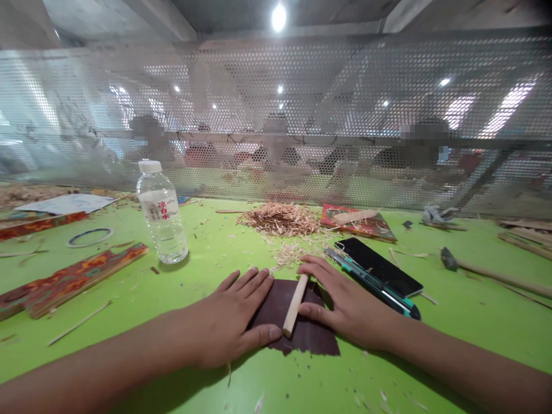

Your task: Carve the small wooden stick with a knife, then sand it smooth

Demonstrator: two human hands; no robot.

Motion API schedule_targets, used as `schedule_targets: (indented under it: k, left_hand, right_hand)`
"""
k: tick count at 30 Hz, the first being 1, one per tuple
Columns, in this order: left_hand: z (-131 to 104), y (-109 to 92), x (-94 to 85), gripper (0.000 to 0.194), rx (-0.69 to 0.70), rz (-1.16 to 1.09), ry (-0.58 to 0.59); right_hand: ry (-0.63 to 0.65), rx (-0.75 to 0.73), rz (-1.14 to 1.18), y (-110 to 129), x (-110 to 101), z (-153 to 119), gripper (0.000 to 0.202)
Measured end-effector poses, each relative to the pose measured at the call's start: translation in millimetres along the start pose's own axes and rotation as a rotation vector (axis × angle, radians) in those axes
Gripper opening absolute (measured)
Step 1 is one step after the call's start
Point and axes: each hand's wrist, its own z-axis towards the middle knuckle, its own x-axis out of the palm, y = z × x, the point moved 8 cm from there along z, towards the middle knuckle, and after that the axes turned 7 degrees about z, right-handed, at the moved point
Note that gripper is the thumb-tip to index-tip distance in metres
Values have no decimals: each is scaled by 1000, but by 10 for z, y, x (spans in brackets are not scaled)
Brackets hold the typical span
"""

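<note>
A sheet of dark brown sandpaper (276,305) with a ragged near edge lies on the green table. My left hand (235,319) is spread flat over its left side, fingers stretched out and thumb near the stick's lower end. On top of the sandpaper rests a short, pale wooden stick (296,305), pointing away from me at a slight tilt. My right hand (340,305) holds this stick from the right, its fingertips over the far end and its thumb against the side.
Behind the sandpaper are wood shavings (282,219). To the right lie a utility knife (371,282), a black phone (379,267) and a hammer (495,270). A water bottle (164,221), tape roll (90,237) and painted boards (73,276) are left. A perforated screen (241,115) stands behind.
</note>
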Motion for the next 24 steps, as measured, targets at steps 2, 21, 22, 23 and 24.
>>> schedule_targets:
  k: [2,21,22,23,24]
  left_hand:
    - [1,-4,-4,90,2,-2,-2]
    - [-1,-7,-12,90,3,-2,1]
    - [1,-7,-16,90,6,-6,-7]
    - [2,-5,-21,90,10,-12,-16]
    - [1,-4,-25,89,12,-19,-26]
  right_hand:
    - [1,-2,1,5,-3,-3,70]
    - [-3,-34,3,39,-10,-3,64]
    - [-8,-36,1,38,-11,-1,63]
    - [-15,-39,-1,35,-13,2,62]
    - [-25,-41,-5,34,-16,4,61]
